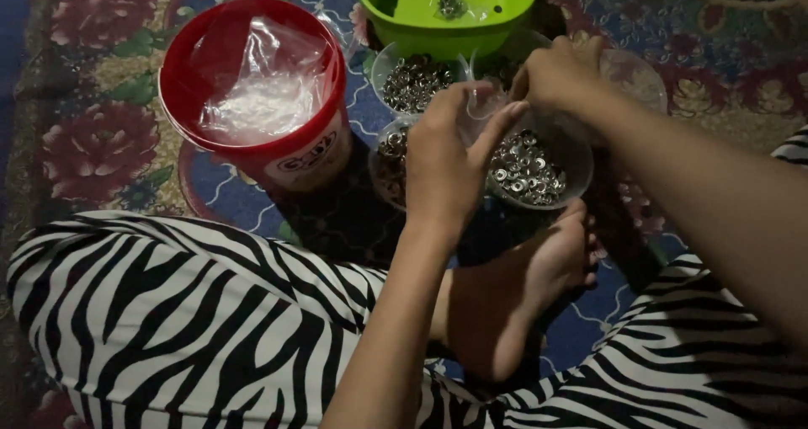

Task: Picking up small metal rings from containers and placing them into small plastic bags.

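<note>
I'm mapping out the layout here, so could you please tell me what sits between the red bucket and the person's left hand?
In the head view, a clear bowl of small metal rings lies between the red bucket and the left hand.

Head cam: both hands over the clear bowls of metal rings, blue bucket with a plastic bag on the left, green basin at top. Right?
Not quite: the bucket is red, not blue, as the head view shows. The rest holds: the left hand and right hand are over the clear bowls of metal rings, a plastic bag sits in the bucket on the left, and the green basin is at the top.
</note>
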